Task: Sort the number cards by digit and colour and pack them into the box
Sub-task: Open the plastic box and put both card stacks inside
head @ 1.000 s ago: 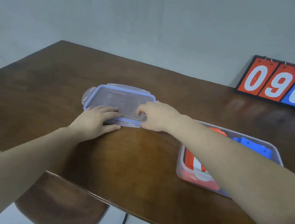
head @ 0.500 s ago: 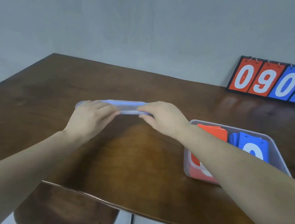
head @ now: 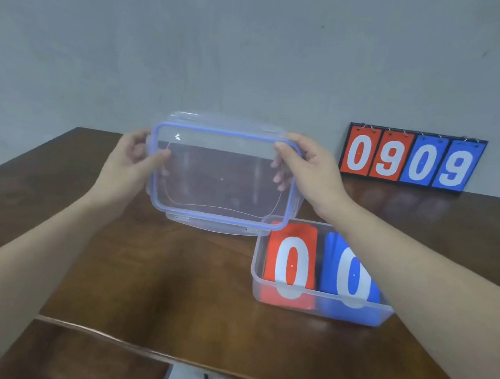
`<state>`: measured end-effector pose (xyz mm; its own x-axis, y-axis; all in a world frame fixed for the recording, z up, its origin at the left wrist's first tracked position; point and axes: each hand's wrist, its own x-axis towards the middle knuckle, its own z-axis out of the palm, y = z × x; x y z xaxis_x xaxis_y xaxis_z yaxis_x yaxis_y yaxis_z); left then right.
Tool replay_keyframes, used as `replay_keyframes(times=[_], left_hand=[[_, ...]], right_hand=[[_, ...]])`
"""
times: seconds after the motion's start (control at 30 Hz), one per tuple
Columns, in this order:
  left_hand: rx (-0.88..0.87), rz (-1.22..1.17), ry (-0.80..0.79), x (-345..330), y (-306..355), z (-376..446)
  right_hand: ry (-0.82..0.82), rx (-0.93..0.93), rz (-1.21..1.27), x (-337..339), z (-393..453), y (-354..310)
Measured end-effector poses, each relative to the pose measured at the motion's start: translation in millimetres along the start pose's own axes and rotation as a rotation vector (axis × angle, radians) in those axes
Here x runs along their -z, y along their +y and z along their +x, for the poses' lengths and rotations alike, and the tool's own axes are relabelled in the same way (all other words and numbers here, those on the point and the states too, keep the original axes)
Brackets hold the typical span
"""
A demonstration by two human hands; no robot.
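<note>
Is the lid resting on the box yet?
Apart. The head view shows the lid held up, tilted, by both hands, left of the box.

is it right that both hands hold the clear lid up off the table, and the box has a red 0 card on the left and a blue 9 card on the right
Not quite. The head view shows the blue card in the box reads 0, not 9. The rest holds: the left hand and right hand hold the lid up, and the red 0 card lies left.

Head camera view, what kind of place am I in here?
Probably a plain indoor room set up as a work desk: a dark wooden table against a bare grey wall, with a flip scoreboard reading 0909 standing at the wall.
</note>
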<state>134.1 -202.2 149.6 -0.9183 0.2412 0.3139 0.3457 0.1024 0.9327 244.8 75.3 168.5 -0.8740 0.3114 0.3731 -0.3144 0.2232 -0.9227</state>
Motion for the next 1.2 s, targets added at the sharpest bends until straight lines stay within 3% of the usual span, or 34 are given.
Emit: replay_keyframes(times=[0.17,0.4,0.53,0.7,0.8,0.97,1.2], left_hand=[[0.163,-0.235,-0.129,-41.0,6.4,-12.7],[0.344,-0.389,-0.140,-114.0,-1.3,-41.2],[0.443,-0.328,-0.111,-146.4,-9.3,-60.7],[0.555,-0.253,-0.049,-170.6,-17.1,-81.7],[0.600,-0.238,-0.030,-176.4,-22.5,-86.8],[0.590,-0.103,0.018,-186.3,-21.7,-95.1],[0.533,0.050,-0.077,-178.9,-23.7,-95.7]], right_hand=[[0.081,-0.232,0.083,57.4,-15.9,-15.5],[-0.066,-0.682,-0.003,135.6,-62.3,3.9],[-0.040,-0.652,-0.218,159.4,-85.0,17.4],[-0.138,-0.671,-0.406,170.5,-105.8,28.7],[-0.127,-0.644,-0.362,172.7,-116.4,32.8],[0.031,-0.603,-0.337,177.2,-124.8,52.3],[-0.009,-0.708,-0.295,172.0,-136.0,63.7]])
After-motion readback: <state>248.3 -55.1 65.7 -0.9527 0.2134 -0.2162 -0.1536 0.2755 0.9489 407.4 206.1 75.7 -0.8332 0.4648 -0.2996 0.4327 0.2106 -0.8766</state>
